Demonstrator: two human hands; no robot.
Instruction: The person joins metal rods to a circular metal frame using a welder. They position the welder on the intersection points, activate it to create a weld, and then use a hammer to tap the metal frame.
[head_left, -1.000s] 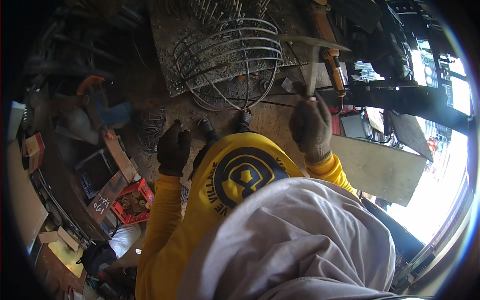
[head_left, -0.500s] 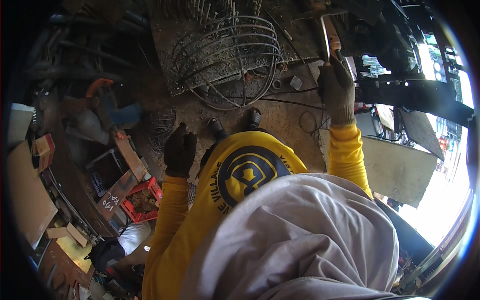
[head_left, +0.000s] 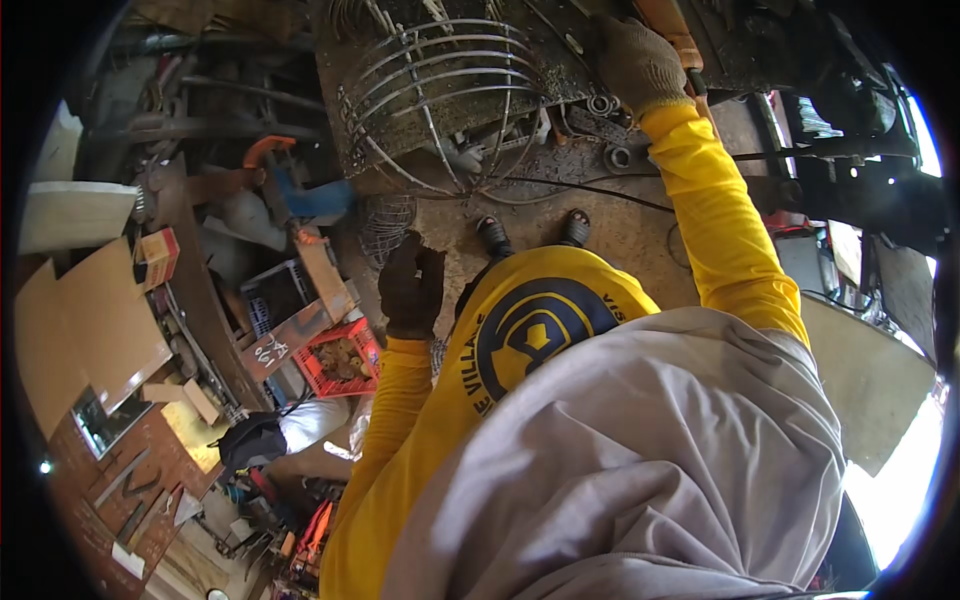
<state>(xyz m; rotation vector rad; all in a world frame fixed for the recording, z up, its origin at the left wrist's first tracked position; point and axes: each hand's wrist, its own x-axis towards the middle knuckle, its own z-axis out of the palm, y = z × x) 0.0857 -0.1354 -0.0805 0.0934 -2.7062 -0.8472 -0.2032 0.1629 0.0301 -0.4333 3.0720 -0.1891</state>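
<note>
My right hand (head_left: 640,68), in a grey-brown work glove, reaches over the far side of the dark, grimy workbench (head_left: 345,140). Its fingers are hard to make out against the dark top. Just right of it lies a long orange tool body (head_left: 672,30). My left hand (head_left: 412,288), in a dark glove, hangs beside my body, fingers loosely curled and apart, with nothing visible in it. Between the hands and further away, a rounded cage of bent metal rods (head_left: 433,125) rests on the bench and juts over its near edge.
Metal rings (head_left: 618,158) and black cables (head_left: 590,190) lie below the bench edge. A coiled wire piece (head_left: 388,228) stands near my left hand. Left are a red crate (head_left: 372,345) and cardboard sheets (head_left: 110,320); a pale board (head_left: 865,385) leans at the right.
My right hand has moved forward and left over the bench; the T-shaped metal tool it held no longer shows. The view has shifted, and my left hand still hangs beside me.
</note>
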